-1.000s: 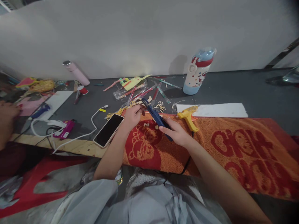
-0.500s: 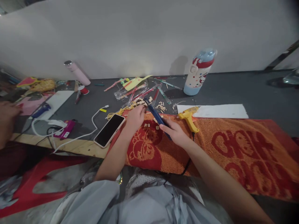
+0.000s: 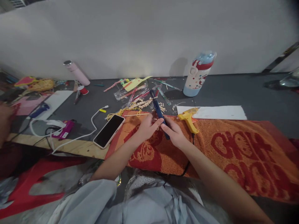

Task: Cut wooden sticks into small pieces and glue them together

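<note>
My right hand (image 3: 175, 132) is closed round the lower part of a long, narrow, dark blue tool (image 3: 157, 104), whose exact kind I cannot make out. The tool slants away from me, its far end near the small wooden pieces. My left hand (image 3: 147, 127) has come against the tool's left side, thumb lying on it and fingers curled; any small piece between the fingers is hidden. Under both hands lies an orange and red towel (image 3: 179, 155). Short cut sticks (image 3: 162, 107) and a cluster of pale wooden pieces (image 3: 140, 103) lie just beyond the towel.
A yellow glue gun (image 3: 189, 118) lies on the towel by a white board (image 3: 221, 112). A phone (image 3: 109, 131), yellow cord (image 3: 119, 112) and white cable (image 3: 93, 119) are to the left. Behind stand a cartoon bottle (image 3: 198, 74) and pink flask (image 3: 77, 73). Another person's hand (image 3: 6, 121) shows far left.
My left hand has drawn back from the wooden pieces to the tool's lower part. The tool has swung more upright, its far end shifting right and away, still in my right hand.
</note>
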The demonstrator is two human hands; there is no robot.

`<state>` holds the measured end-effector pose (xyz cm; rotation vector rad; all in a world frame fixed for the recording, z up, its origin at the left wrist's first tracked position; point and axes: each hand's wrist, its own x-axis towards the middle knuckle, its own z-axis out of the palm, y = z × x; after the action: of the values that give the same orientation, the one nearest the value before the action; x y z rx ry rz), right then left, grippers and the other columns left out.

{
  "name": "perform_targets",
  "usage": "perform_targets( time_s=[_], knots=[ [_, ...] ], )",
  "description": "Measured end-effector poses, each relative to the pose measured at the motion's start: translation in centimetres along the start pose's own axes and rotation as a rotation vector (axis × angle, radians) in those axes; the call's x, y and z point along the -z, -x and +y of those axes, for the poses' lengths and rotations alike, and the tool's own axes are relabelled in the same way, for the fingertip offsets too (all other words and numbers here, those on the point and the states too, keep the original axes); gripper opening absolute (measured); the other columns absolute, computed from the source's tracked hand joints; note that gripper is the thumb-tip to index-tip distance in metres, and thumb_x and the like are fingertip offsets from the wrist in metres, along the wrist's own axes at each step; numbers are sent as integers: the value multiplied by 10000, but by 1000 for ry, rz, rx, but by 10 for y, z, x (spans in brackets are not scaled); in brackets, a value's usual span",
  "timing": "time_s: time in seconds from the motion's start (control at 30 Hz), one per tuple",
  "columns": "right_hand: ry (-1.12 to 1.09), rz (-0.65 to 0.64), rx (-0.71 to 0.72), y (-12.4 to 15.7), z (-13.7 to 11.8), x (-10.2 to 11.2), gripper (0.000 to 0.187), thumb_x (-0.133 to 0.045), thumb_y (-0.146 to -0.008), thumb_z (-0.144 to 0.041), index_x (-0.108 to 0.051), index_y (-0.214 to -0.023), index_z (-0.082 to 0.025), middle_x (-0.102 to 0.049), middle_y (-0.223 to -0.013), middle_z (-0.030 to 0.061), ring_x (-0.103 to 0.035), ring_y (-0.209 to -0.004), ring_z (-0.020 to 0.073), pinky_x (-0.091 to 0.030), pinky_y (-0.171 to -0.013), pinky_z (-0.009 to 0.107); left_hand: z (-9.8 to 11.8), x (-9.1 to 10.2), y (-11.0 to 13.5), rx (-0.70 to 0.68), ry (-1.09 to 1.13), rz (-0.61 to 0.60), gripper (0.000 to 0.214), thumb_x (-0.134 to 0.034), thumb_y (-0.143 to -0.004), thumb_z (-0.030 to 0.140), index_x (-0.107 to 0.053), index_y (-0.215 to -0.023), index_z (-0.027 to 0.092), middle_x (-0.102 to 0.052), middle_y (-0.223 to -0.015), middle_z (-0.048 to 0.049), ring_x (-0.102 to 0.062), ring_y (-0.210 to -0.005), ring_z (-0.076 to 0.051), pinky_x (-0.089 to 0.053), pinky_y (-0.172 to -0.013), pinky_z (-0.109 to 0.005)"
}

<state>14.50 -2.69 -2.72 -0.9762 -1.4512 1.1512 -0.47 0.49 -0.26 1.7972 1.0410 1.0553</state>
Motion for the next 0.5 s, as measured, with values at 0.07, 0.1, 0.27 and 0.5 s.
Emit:
perform_targets(
  time_s=[0.07, 0.1, 0.27, 0.5],
  knots=[
    [19, -12, 30, 1, -1, -1, 670, -513, -863, -667, -554, -1304, -164, -607, -1340, 150, -557, -1249, 304, -384, -1114, 469, -1, -4, -1, 30, 206, -59, 643, -578, -796, 705, -568, -1162, 177, -691, -1093, -107, -664, -977, -228, -531, -899, -381],
    [31, -20, 44, 2, -2, -2, 662, -502, -876, -658, -548, -1308, -159, -606, -1339, 153, -552, -1256, 303, -382, -1116, 468, -1, -5, -2, 41, 278, -76, 655, -608, -777, 700, -566, -1175, 181, -687, -1120, -110, -662, -1008, -231, -528, -914, -381],
    [111, -24, 76, 4, -4, -2, 594, -465, -905, -636, -564, -1263, -174, -661, -1192, 136, -574, -1207, 302, -403, -1089, 484, 3, -7, 1, 38, 399, -56, 593, -667, -790, 614, -562, -1197, 195, -696, -1137, -121, -668, -1045, -228, -515, -956, -399],
    [112, -15, 71, 5, -3, -5, 575, -454, -907, -638, -570, -1231, -178, -669, -1130, 123, -613, -1104, 287, -451, -1024, 465, 0, -8, 4, 47, 394, -18, 577, -675, -792, 599, -563, -1168, 175, -714, -1103, -129, -681, -1034, -234, -531, -934, -396]
  ],
)
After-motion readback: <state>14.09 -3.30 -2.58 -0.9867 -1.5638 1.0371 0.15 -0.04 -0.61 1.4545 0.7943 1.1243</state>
